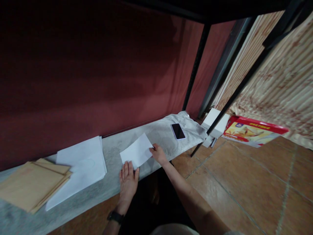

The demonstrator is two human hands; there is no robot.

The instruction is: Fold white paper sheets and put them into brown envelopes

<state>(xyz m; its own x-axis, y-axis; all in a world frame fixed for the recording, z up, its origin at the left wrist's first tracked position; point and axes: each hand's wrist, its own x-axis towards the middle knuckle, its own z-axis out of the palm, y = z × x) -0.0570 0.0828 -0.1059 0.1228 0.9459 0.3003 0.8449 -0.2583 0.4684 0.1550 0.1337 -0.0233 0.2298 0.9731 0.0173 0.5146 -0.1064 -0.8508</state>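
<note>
A small white sheet of paper [137, 150], perhaps folded, lies on the cloth-covered shelf [111, 163] in front of me. My left hand [129, 179] rests flat on its near left corner, fingers stretched out. At the sheet's right edge, my right hand [158, 153] pinches the paper between thumb and fingers. To the left is a stack of larger white paper [85, 166], partly covered by several brown envelopes [36, 182]. A phone [178, 131] with a dark screen lies farther right on the cloth.
A dark red wall [110, 81] runs behind the shelf. Black metal posts [198, 65] stand at the right end. Beyond them, a white box [215, 122] and a red and yellow carton [254, 130] sit near a striped curtain [281, 81]. Brown floor tiles [244, 176] lie to the right.
</note>
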